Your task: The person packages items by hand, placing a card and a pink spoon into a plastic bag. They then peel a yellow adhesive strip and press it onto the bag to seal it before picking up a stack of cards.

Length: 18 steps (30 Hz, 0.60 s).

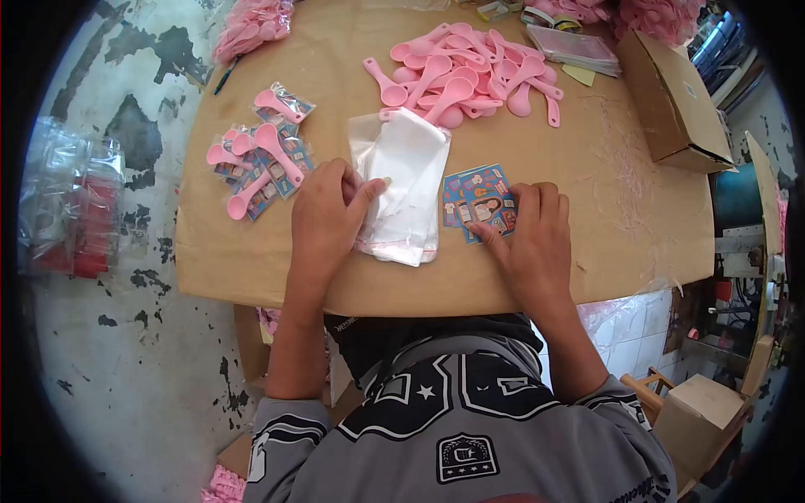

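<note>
Resting on the brown cardboard tabletop (637, 210): my left hand (323, 222) at the stack of clear plastic bags (407, 180), my right hand (532, 243) on the small colourful printed cards (478, 197).
The bags' long axis runs away from me toward the heap of pink plastic spoons (470, 75). The stack lies just right of my curled left fingers, and I cannot tell whether they pinch a bag. My right fingers lie flat, with the cards under their tips.

Two hands (325, 216) (530, 245), one stack of clear bags (404, 180), one spoon heap (470, 74), two cardboard boxes (675, 105) (711, 407).

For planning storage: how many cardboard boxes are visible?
2. One box on the table's far right edge, a second box on the wooden chair at lower right. More may hide under the table.
</note>
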Tool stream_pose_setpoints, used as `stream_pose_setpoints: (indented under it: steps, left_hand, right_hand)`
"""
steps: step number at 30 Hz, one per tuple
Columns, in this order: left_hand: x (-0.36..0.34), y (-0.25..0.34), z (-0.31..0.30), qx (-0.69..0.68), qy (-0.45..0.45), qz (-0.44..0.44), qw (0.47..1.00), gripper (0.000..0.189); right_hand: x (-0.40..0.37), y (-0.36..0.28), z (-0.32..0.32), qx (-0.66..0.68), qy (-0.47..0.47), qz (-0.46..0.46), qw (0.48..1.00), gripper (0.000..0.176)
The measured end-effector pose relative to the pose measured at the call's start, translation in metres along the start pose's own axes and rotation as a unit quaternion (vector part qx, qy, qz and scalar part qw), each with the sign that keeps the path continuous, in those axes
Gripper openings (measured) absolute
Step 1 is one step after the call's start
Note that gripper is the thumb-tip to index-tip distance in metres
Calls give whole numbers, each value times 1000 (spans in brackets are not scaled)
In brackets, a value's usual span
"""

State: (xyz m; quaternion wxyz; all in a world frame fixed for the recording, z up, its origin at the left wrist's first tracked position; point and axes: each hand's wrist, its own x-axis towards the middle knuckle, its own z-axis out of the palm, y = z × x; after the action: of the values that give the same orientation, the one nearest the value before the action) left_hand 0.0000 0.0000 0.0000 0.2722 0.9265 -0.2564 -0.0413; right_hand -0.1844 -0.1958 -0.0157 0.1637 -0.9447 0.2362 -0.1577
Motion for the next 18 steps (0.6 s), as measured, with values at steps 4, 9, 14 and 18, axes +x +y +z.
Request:
stream_pose_setpoints:
  steps: [4, 9, 14, 18]
  left_hand:
    - [-8, -1, -6, -165, 22, -46, 985, 25]
    - [-11, -14, 0, -285, 69, -36, 955, 20]
    - [-12, -22, 4, -313, 101, 15, 944, 24]
    - [-11, -24, 8, -409, 58, -86, 907, 25]
  right_hand:
    - [2, 9, -8, 65, -26, -24, 997, 59]
    - [13, 20, -19, 187, -75, 17, 979, 50]
    - [13, 18, -21, 420, -101, 155, 889, 31]
    - [12, 24, -16, 375, -44, 75, 923, 19]
